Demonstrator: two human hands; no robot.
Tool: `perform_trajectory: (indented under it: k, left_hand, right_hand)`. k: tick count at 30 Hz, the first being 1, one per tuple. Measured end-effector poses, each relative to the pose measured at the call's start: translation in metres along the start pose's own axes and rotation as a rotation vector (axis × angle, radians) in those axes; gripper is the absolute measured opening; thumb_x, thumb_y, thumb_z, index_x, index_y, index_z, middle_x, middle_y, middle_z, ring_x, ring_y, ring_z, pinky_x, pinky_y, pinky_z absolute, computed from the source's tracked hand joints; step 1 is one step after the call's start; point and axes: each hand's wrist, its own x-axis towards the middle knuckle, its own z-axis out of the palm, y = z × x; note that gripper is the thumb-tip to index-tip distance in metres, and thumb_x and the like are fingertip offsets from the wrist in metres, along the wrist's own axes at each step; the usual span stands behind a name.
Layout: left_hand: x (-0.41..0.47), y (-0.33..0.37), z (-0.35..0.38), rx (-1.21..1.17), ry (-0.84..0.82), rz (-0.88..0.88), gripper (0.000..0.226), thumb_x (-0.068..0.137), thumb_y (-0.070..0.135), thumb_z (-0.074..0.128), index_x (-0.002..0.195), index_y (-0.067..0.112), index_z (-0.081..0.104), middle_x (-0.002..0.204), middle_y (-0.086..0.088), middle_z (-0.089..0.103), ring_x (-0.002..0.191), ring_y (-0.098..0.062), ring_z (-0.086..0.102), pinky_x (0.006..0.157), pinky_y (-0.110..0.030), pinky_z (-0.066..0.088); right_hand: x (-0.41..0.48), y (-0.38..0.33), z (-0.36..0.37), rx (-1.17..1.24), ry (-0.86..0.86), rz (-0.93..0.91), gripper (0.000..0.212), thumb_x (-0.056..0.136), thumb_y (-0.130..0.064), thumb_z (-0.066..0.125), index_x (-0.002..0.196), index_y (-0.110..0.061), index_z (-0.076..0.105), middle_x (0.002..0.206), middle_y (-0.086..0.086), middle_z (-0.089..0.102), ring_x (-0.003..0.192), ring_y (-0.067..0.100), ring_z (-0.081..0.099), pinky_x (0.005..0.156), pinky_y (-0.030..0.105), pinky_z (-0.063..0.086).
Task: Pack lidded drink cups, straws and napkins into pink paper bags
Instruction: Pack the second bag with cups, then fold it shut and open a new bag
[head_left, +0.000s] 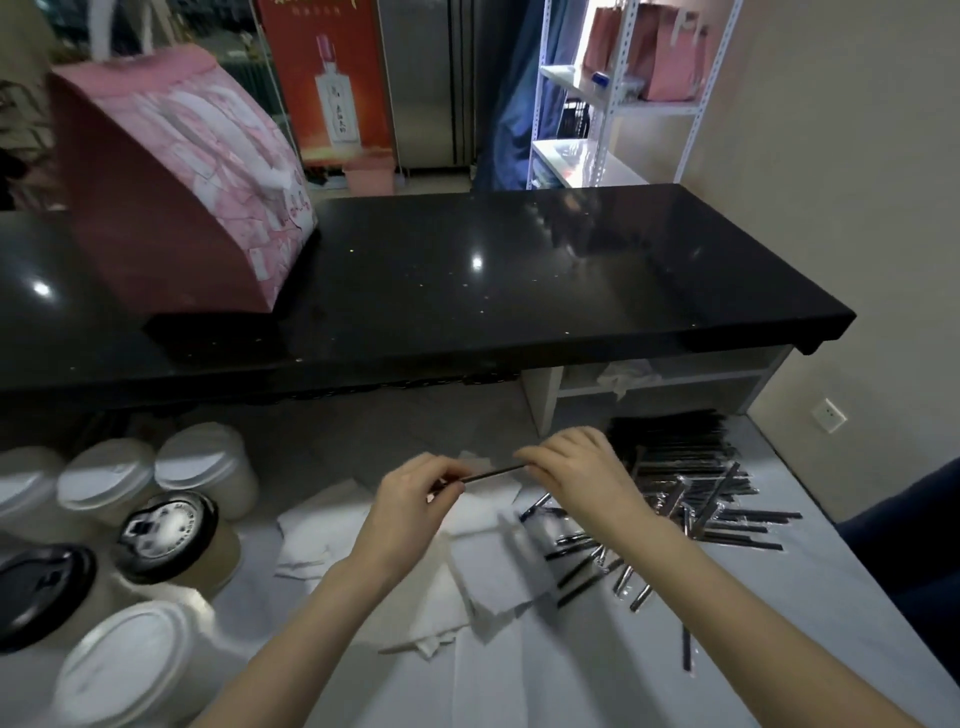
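Note:
A thin black wrapped straw (491, 473) is held level between both hands above the white worktop. My left hand (415, 499) pinches its left end and my right hand (576, 467) pinches its right end. Beneath them lie loose white napkins (483, 577). To the right spreads a heap of black wrapped straws (691, 493). Several lidded cups stand at the left, some with white lids (205, 462) and some with black lids (166, 532). A pink paper bag (171, 176) stands upright on the black counter at the upper left.
The black glossy counter (519, 280) runs across above the white worktop (727, 623). A white metal shelf (618, 98) with more pink bags stands at the back right. A dark blue object (914, 535) sits at the right edge.

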Motion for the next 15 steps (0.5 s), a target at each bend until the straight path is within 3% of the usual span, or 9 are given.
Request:
perform_trajectory:
  k: [2,6,10,15]
  left_hand:
    - [-0.011,-0.005,-0.029,0.038,0.051,0.005,0.019,0.084,0.005,0.069,0.095,0.02,0.072,0.085,0.011,0.063,0.08,-0.003,0.057,0.072,-0.009,0.039]
    - [-0.039,-0.015,-0.097,0.122,0.147,0.063,0.017,0.081,0.004,0.072,0.095,0.015,0.073,0.086,0.007,0.065,0.078,0.0,0.057,0.072,-0.007,0.039]
    - [-0.084,-0.034,-0.178,0.117,0.297,0.011,0.015,0.082,0.009,0.07,0.091,0.021,0.068,0.082,0.023,0.06,0.078,0.006,0.057,0.071,-0.004,0.038]
    - [-0.144,-0.067,-0.278,0.138,0.45,-0.095,0.015,0.083,0.01,0.072,0.085,0.023,0.065,0.078,0.017,0.064,0.076,0.001,0.061,0.067,-0.011,0.044]
  right_hand:
    - [0.018,-0.034,-0.007,0.041,0.027,-0.11,0.016,0.083,-0.019,0.072,0.099,-0.02,0.073,0.086,-0.004,0.07,0.085,0.021,0.065,0.087,0.038,0.047]
    - [0.059,-0.117,-0.022,0.165,-0.024,-0.253,0.015,0.084,-0.019,0.07,0.099,-0.016,0.074,0.09,-0.001,0.072,0.087,0.022,0.063,0.076,0.036,0.048]
    - [0.095,-0.211,-0.032,0.275,-0.014,-0.346,0.019,0.079,-0.017,0.075,0.098,-0.017,0.076,0.08,0.0,0.071,0.082,0.02,0.059,0.069,0.035,0.047]
    - [0.13,-0.333,-0.026,0.199,0.119,-0.584,0.017,0.073,-0.019,0.08,0.09,-0.018,0.076,0.075,-0.005,0.071,0.074,0.022,0.059,0.064,0.033,0.047]
